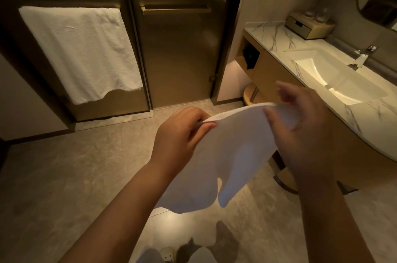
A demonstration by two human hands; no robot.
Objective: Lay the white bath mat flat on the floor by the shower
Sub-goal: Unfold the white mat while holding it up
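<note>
The white bath mat (227, 155) hangs in the air in front of me, above the grey tiled floor (75, 176). My left hand (180, 133) pinches its upper left edge between thumb and fingers. My right hand (300, 125) grips the upper right edge, with some fingers spread above the cloth. The mat droops in folds down to about knee height and does not touch the floor. The glass shower door (178, 47) with its bar handle stands straight ahead, shut.
A white towel (83, 52) hangs on a rail on the glass panel to the left of the door. The marble vanity (277, 34) with sink (326, 73) and tap runs along the right. A small box sits at its far end. My feet show at the bottom edge.
</note>
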